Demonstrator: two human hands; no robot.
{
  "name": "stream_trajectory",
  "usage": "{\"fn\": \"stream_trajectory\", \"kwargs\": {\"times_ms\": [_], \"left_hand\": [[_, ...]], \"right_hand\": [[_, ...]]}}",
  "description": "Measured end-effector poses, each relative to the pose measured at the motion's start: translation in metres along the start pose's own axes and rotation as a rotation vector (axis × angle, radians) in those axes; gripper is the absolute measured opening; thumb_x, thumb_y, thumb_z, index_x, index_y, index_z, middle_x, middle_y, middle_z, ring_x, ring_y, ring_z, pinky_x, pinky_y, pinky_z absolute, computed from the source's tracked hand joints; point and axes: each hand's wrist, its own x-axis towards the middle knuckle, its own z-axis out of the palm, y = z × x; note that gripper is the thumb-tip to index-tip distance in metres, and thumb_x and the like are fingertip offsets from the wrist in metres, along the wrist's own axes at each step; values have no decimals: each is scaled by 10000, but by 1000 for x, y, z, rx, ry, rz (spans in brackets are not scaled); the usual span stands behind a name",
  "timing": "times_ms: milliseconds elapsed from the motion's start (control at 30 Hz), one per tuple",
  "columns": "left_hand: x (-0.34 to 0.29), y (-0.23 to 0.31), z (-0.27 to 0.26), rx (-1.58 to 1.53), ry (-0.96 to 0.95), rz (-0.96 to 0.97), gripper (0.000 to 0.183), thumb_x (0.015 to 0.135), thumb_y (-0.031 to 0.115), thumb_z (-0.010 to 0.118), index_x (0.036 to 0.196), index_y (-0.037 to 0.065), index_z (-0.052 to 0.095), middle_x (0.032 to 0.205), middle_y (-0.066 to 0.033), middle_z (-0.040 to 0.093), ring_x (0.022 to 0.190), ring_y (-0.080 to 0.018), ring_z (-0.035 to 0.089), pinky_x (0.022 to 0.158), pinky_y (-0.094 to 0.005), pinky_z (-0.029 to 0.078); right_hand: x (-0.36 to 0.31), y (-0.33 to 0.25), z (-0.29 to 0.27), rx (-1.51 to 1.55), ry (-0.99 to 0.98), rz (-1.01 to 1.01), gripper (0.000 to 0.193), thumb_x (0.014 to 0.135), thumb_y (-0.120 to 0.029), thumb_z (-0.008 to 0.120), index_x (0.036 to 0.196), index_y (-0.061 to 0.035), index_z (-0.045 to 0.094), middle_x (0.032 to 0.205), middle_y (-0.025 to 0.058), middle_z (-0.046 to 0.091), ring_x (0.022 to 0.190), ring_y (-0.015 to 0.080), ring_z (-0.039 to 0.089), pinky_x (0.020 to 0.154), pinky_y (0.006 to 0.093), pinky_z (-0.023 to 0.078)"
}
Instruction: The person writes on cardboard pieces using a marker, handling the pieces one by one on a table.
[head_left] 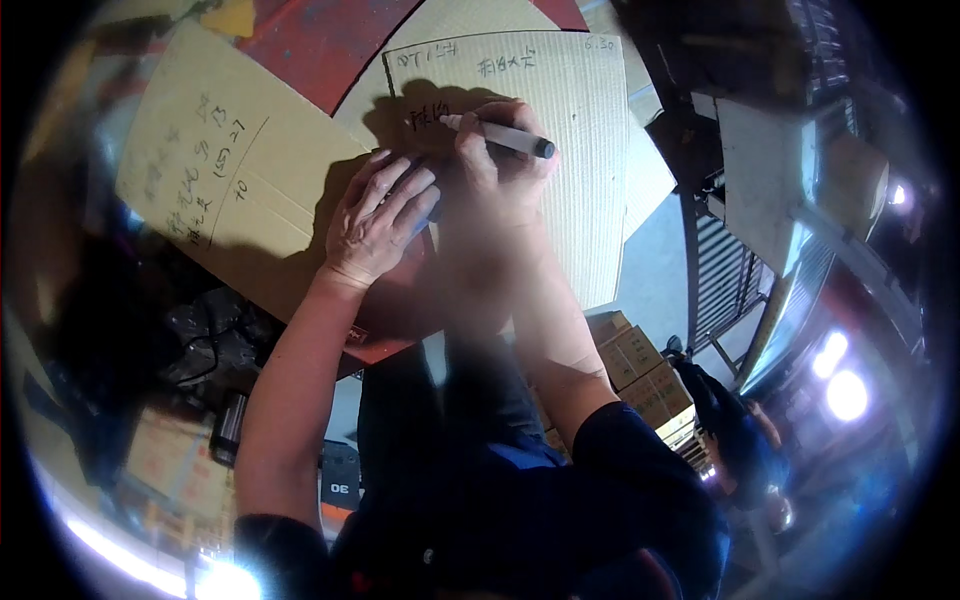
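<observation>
My right hand (507,165) grips a marker (512,138) with a pale barrel and a black end. Its tip points left, close to dark handwriting on a tan corrugated cardboard sheet (588,190); whether it touches the sheet I cannot tell. To the left, my left hand (378,218) rests palm down by the sheet's lower left edge, fingers stretched out and holding nothing. Under and beside that hand lies another cardboard piece (285,150), also written on by hand. A blurred patch covers the area between my forearms.
Red surface (315,45) shows beneath the cardboard. Brown cartons (645,385) are stacked low, right of my legs. Another person in dark clothing (730,435) is farther right. A dark bag-like heap (205,335) lies at the left. A slatted metal frame (725,285) stands at the right.
</observation>
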Motion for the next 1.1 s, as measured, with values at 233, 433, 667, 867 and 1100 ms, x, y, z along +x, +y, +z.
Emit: {"fn": "stream_trajectory", "kwargs": {"times_ms": [233,433,667,867,1100], "left_hand": [[1,0,0,-17,10,0,286,858,156,669,1143,153,643,1366,5,611,1343,-222,514,1183,-450,410],[4,0,-1,-19,16,5,273,863,150,668,1135,150,642,1385,10,606,1337,-218,518,1173,-436,418],[13,1,-5,-77,67,29,393,793,122,772,1118,114,551,1458,11,597,1306,-251,534,1127,-436,452],[13,3,-4,-75,68,9,394,773,123,792,1076,111,541,1457,11,599,1300,-245,531,1125,-438,456],[12,3,-5,-81,64,8,374,787,114,775,1096,117,565,1410,8,617,1303,-242,532,1132,-448,452]], "right_hand": [[2,-1,0,32,21,-1,146,812,-62,786,884,-32,663,824,118,686,696,262,668,643,345,536],[2,-5,-7,95,45,31,140,880,-76,768,901,-24,640,814,67,674,710,177,642,652,311,518],[21,-12,-41,396,233,220,173,1015,-168,701,1017,-19,614,872,74,703,751,87,583,696,246,478],[21,-10,-43,233,144,277,235,996,-208,741,1022,-7,621,812,14,618,748,78,557,683,235,456],[7,-5,-26,172,51,140,159,949,-107,753,1003,-4,644,932,71,664,838,140,617,772,290,519]]}}
